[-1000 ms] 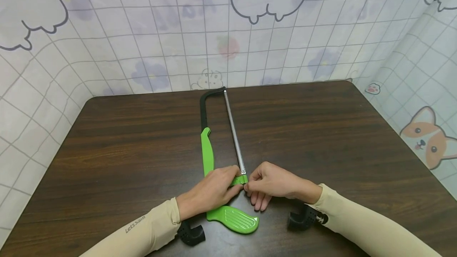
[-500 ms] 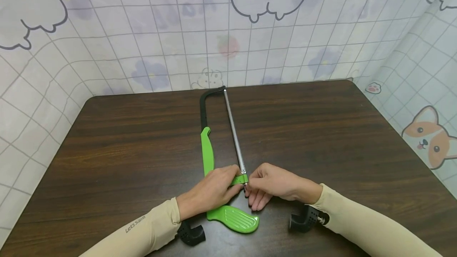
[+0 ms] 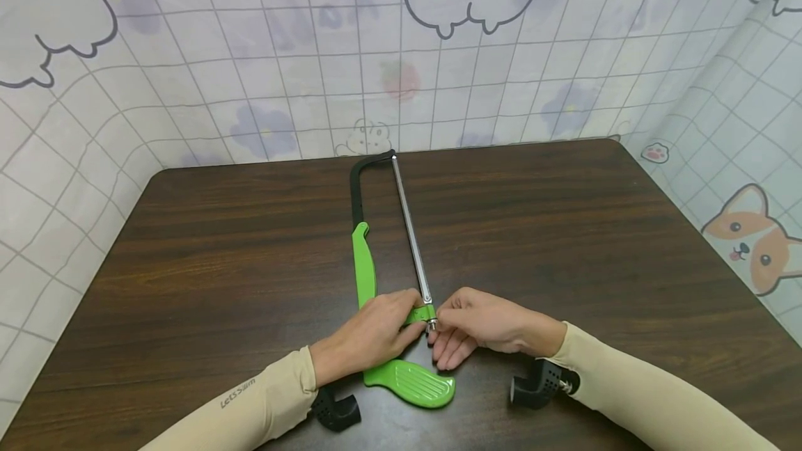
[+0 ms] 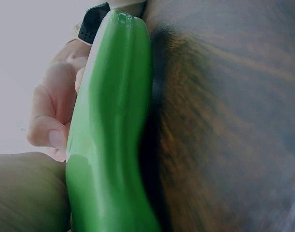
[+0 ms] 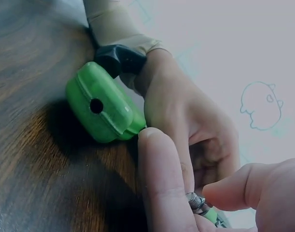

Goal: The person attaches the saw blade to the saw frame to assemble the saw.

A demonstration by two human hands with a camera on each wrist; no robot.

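A hacksaw lies on the table, with a green handle [image 3: 416, 385], a black front frame [image 3: 356, 193] and a silver blade [image 3: 410, 228]. My left hand [image 3: 376, 329] grips the green crosspiece [image 3: 421, 314] at the blade's near end. Just below that end sits a small metal wing nut [image 3: 431, 326] on a threaded screw. My right hand [image 3: 482, 322] pinches it between thumb and forefinger; its other fingers extend below. In the right wrist view the metal piece [image 5: 195, 200] shows between the right fingertips. The green handle [image 4: 113, 116] fills the middle of the left wrist view.
The dark wood-grain table [image 3: 564, 228] runs back to a wall sheet [image 3: 313, 75] printed with a grid and cartoon animals. A black wrist camera [image 3: 337, 410] hangs under the left wrist, and another black camera [image 3: 535, 385] under the right.
More of the metal piece shows below the green crosspiece than a second ago. My right fingers have turned slightly and spread lower. The left hand and hacksaw stay nearly still.
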